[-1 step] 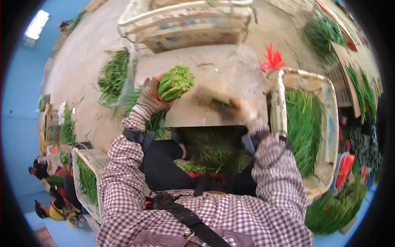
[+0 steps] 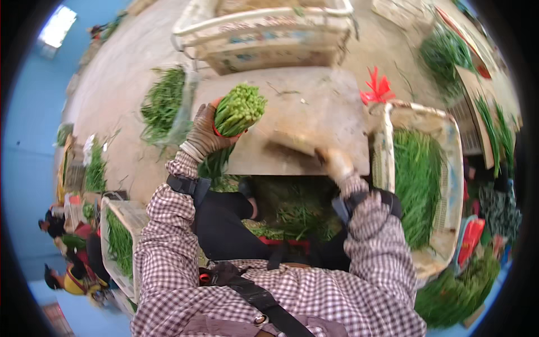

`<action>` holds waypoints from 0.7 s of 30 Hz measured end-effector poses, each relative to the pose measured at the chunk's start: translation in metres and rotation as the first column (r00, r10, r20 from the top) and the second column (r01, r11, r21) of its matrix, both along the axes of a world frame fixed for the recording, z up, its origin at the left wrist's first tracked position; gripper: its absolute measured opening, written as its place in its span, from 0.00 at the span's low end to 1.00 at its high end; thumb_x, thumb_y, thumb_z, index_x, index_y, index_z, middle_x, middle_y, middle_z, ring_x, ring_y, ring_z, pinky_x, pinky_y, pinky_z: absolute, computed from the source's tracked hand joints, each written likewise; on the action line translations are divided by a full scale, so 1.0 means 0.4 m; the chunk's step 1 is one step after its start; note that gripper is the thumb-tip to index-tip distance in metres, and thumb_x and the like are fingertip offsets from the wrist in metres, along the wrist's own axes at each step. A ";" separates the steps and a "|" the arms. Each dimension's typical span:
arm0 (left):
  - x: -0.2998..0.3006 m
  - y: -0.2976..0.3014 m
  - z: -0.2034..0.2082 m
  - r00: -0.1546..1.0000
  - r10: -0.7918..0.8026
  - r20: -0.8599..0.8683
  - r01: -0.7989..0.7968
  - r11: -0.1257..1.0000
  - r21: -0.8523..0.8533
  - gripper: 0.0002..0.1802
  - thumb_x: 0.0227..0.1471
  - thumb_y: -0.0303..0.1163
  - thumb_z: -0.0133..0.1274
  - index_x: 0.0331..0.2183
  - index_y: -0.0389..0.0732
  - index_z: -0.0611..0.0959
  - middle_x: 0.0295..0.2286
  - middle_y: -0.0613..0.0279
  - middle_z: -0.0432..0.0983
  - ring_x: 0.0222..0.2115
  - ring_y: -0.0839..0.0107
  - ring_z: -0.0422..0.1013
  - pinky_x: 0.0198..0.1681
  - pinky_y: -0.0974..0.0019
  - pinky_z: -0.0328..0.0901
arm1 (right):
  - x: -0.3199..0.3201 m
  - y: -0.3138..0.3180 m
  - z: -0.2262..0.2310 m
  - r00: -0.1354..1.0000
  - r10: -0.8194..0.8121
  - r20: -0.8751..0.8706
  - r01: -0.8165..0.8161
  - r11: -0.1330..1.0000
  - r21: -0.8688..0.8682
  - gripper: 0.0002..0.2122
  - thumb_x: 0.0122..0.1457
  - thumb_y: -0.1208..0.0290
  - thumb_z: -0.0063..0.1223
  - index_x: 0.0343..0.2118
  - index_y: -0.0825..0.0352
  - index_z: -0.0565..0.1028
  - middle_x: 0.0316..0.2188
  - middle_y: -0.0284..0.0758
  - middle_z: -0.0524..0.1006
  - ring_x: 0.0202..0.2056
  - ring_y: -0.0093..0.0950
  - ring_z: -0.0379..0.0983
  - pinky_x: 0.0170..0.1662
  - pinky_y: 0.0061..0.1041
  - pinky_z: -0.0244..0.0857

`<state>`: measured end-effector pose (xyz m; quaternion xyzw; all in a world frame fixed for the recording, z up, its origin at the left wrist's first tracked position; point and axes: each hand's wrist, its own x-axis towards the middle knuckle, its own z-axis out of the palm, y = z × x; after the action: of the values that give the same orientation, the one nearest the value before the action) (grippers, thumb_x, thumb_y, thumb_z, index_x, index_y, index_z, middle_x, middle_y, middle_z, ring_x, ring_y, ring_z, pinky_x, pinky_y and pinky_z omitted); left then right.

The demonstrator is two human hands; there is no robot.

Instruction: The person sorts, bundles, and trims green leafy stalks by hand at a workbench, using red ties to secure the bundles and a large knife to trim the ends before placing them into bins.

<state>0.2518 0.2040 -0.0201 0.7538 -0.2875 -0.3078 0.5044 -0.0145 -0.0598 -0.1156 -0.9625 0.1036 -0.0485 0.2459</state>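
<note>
My left hand [image 2: 209,130], in a brown-grey glove, grips a bunch of green stems [image 2: 240,110] bound with a red band. The cut ends face up and to the right, and green leaves [image 2: 216,164] hang below the hand. The bunch is above the left part of a pale flat board [image 2: 320,95]. Over the board's near right part, my right hand [image 2: 336,164], in a light glove, is closed round the handle of a flat, knife-like tool [image 2: 292,143]. Motion smears the tool, and its blade points left, apart from the bunch.
Beyond the board stands a large white crate [image 2: 269,42]. A crate of long green leaves [image 2: 452,185] stands at right, another crate [image 2: 132,216] at left. Greens in clear plastic [image 2: 165,104] lie left of the board, red ties [image 2: 377,87] right. Other people [image 2: 84,275] sit far left.
The knife-like tool and my right hand show less blur now, with the hand slightly lower. The whole view has shifted a little; my left hand keeps hold of the bunch.
</note>
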 end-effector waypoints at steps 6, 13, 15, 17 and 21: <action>-0.074 0.103 0.278 0.955 -0.283 0.085 0.281 0.784 -0.554 0.42 0.38 0.33 0.62 0.54 0.54 0.60 0.52 0.67 0.61 0.52 0.70 0.58 0.55 0.53 0.56 | -0.120 0.140 0.035 0.981 0.184 0.064 -0.183 0.983 -0.026 0.19 0.42 0.71 0.55 0.40 0.48 0.75 0.29 0.37 0.76 0.33 0.40 0.72 0.34 0.40 0.67; -0.183 0.160 0.328 0.727 0.046 0.685 0.305 0.873 -0.381 0.43 0.36 0.33 0.64 0.54 0.46 0.63 0.49 0.65 0.66 0.52 0.67 0.60 0.55 0.58 0.56 | -0.036 0.117 -0.040 0.894 -0.419 -0.159 0.400 0.906 -0.140 0.12 0.55 0.70 0.40 0.42 0.51 0.67 0.31 0.37 0.75 0.30 0.41 0.73 0.31 0.43 0.66; -0.200 0.141 0.313 0.809 0.007 0.588 0.364 0.779 -0.510 0.43 0.36 0.32 0.64 0.54 0.43 0.62 0.49 0.60 0.66 0.50 0.67 0.61 0.53 0.61 0.59 | -0.039 0.094 -0.098 0.881 -0.460 -0.109 0.406 0.855 -0.322 0.13 0.55 0.71 0.41 0.43 0.52 0.66 0.34 0.41 0.74 0.36 0.40 0.72 0.34 0.42 0.66; -0.217 0.093 0.291 0.873 -0.043 0.487 0.356 0.739 -0.572 0.42 0.37 0.31 0.63 0.54 0.41 0.61 0.49 0.57 0.65 0.50 0.66 0.62 0.51 0.63 0.60 | -0.085 0.045 -0.086 0.908 -0.408 -0.094 0.365 0.881 -0.300 0.16 0.50 0.67 0.50 0.44 0.53 0.67 0.35 0.42 0.73 0.38 0.39 0.71 0.38 0.40 0.66; -0.267 0.034 0.166 0.989 -0.072 0.131 0.135 0.810 -0.571 0.41 0.39 0.32 0.61 0.55 0.41 0.61 0.49 0.56 0.64 0.50 0.65 0.62 0.52 0.62 0.60 | -0.079 -0.001 0.014 0.680 -0.366 0.636 0.523 0.849 -0.072 0.28 0.48 0.58 0.58 0.48 0.69 0.65 0.44 0.45 0.69 0.45 0.40 0.66 0.48 0.38 0.61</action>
<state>0.1448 0.2176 0.0461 0.5633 -0.4335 -0.1935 0.6762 -0.0461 -0.0604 -0.1099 -0.8639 0.2458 -0.4217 0.1241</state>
